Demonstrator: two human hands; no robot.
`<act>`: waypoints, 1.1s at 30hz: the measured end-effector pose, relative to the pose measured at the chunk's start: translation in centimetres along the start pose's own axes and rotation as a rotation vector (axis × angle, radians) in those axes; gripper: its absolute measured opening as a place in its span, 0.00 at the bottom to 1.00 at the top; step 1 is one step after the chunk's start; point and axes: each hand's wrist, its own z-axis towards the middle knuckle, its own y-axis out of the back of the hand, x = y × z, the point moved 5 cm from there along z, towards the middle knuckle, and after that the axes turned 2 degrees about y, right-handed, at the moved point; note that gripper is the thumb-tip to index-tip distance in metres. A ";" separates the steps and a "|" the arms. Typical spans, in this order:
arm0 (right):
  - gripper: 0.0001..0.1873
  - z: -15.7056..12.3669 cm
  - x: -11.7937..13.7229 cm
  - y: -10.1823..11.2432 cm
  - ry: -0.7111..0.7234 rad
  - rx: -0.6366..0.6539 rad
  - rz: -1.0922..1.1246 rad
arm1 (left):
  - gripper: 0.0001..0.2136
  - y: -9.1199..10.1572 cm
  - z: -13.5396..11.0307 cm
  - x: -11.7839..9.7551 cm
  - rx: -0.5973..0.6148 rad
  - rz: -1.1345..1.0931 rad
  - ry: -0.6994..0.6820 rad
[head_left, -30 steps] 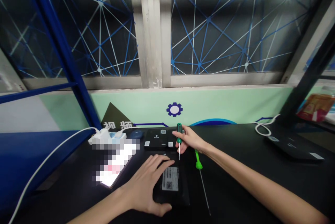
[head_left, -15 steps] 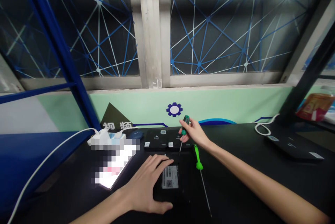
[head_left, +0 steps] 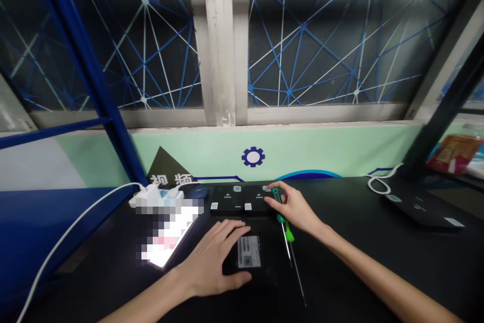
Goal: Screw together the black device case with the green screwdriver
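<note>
My left hand [head_left: 215, 257] lies with fingers and thumb spread over the left side of a black device [head_left: 266, 267], which bears a silver printed label [head_left: 249, 252]. Pinched in my right hand [head_left: 297, 207] is a screwdriver with a dark green handle [head_left: 280, 218]; its shaft slants down and toward me, low over the table. A second screwdriver, with a bright green handle [head_left: 289, 233], lies just beside it, partly covered by the hand and the held tool. The device's left edge is hidden under my left hand.
Two flat black boxes [head_left: 227, 198] sit side by side behind the device. To the left are a lit phone [head_left: 172, 240], a white power strip [head_left: 151, 197] with plugs, and a dark blue mouse [head_left: 198, 193]. Another black device [head_left: 419, 209] and a white cable [head_left: 379, 187] lie right.
My right hand has moved from above the device to its right, tilting the dark green screwdriver down beside the bright green one. My left hand keeps its place on the device.
</note>
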 end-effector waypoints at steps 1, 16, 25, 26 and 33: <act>0.16 -0.3 0.1 -0.1 0.010 0.015 -0.051 | 0.30 0.3 0.1 -0.1 -0.035 0.003 -0.001; 0.09 -2.5 1.0 -2.7 0.064 0.090 -0.700 | 0.14 1.1 0.5 2.3 -0.201 0.212 0.342; 0.07 -2.9 0.9 -3.1 0.169 0.103 -0.707 | 0.13 0.7 0.7 3.4 -0.068 0.132 0.400; 0.08 -2.9 1.2 -3.0 0.203 0.092 -0.686 | 0.13 0.8 0.8 3.4 -0.066 0.138 0.406; 0.16 -4.3 4.9 -2.8 0.592 0.263 -0.485 | 0.12 0.9 1.0 4.5 -0.069 0.185 0.425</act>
